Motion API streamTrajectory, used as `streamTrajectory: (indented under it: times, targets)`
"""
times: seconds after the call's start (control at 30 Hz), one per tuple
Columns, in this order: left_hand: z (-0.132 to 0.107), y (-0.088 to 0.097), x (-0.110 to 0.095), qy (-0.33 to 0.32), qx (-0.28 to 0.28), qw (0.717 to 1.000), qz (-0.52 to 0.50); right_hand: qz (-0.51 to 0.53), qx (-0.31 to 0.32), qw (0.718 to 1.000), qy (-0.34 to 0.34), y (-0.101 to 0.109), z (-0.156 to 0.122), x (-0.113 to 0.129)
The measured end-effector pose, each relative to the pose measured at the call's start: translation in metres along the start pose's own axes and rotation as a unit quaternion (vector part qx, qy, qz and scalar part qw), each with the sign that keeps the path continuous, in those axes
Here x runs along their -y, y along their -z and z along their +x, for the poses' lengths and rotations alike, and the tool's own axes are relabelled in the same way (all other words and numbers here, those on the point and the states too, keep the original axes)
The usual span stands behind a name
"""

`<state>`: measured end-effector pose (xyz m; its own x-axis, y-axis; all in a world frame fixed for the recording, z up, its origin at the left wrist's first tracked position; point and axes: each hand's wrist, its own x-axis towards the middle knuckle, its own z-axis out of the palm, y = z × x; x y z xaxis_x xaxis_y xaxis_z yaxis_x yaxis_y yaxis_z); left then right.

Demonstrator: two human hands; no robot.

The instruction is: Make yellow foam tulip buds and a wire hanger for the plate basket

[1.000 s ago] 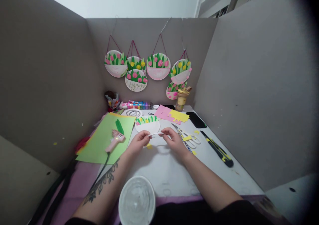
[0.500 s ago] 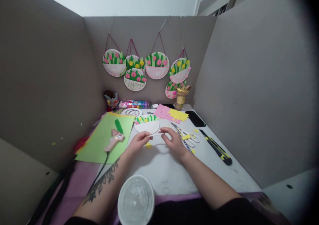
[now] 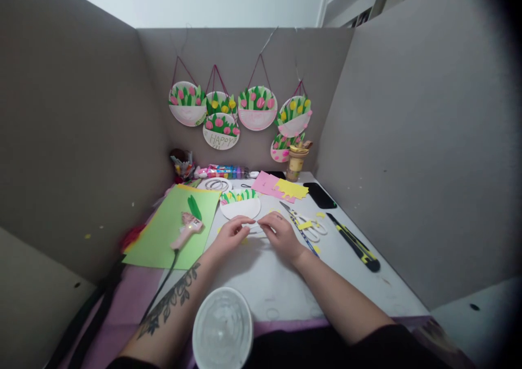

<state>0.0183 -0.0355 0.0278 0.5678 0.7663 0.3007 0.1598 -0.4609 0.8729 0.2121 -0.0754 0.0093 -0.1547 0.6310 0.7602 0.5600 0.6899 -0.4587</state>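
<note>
Over the middle of the table, my left hand (image 3: 234,234) and my right hand (image 3: 281,233) come nearly fingertip to fingertip, both closed. Between them shows a thin white piece (image 3: 255,229), pinched from both sides; its kind is too small to make out. Just beyond lies a cut paper plate (image 3: 240,210) with paper tulips and green leaves. Small yellow paper scraps (image 3: 244,240) lie by my left hand. To the right of my right hand are white-handled scissors (image 3: 313,228) and a blue patterned pen-like stick (image 3: 312,247).
A pink glue gun (image 3: 187,234) rests on green paper sheets (image 3: 157,244) at left. A box cutter (image 3: 354,244) and a phone (image 3: 320,195) lie right. Pink paper (image 3: 267,183) and yellow paper (image 3: 291,188) are behind. A round white lid (image 3: 223,328) is close in front; finished plates (image 3: 256,116) hang behind.
My hands have drawn closer together, and the white piece between them has turned and shows less. The tools and papers on the table have not moved.
</note>
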Motion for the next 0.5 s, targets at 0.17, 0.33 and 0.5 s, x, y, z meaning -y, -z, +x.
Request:
streamTrajectory:
  times: [0.17, 0.33, 0.5]
  targets:
    - [0.0, -0.003, 0.004, 0.021, 0.004, 1.0, -0.002, -0.005, -0.011, 1.0, -0.025, -0.002, -0.003, 0.001]
    - [-0.001, 0.001, 0.001, 0.067, 0.001, 0.995, -0.074, -0.007, -0.027, 0.998, -0.06, 0.001, -0.002, -0.002]
    - [-0.001, 0.003, 0.012, 0.082, 0.005, 0.982, -0.168, 0.007, -0.037, 0.994, -0.101, 0.0, -0.004, -0.005]
